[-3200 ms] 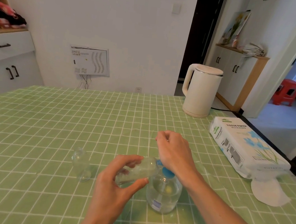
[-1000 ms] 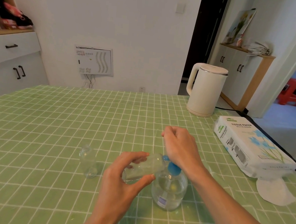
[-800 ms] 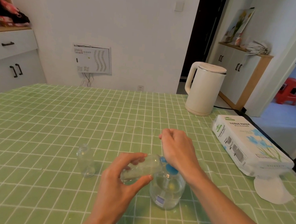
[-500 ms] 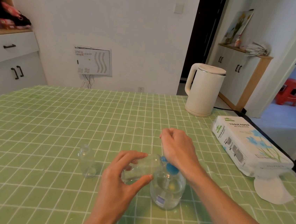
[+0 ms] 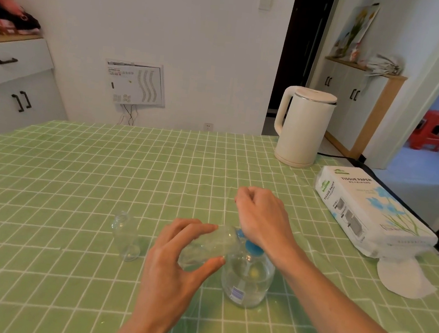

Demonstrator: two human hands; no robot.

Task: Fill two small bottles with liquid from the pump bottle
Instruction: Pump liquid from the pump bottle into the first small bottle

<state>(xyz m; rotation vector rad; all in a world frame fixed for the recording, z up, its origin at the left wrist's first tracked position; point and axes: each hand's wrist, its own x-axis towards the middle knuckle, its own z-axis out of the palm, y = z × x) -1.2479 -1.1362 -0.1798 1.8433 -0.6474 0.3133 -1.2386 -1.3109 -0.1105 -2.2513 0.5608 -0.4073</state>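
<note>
Head view: the left hand [image 5: 175, 266] grips a small clear plastic bottle [image 5: 206, 246] between thumb and fingers. The bottle is tipped nearly on its side, with its mouth held up against the spout of the round clear pump bottle with a blue pump head [image 5: 248, 282]. That pump bottle stands on the bench [image 5: 76, 178], which is covered by a green checked cloth, and it looks roughly half full of clear liquid. The right hand [image 5: 261, 219] sits over the blue head with its fingers curled into a loose fist. Nothing shows inside the fist, and the heel of the hand bears on the pump.

I judge the first fill to be under way. How much has gone in is hard to tell, since both liquid and plastic are clear. The second small clear bottle [image 5: 125, 236] stands upright and uncapped on the bench, left of the left hand and apart from it. It looks empty, so that fill is left to do.

A white electric kettle [image 5: 302, 126] stands at the far right of the bench. A white pack of tissue paper [image 5: 365, 211] lies nearer, with a loose white tissue [image 5: 404, 278] just beside it. All three are well apart from the bottles, and none lies between the hands and the waiting bottle.
</note>
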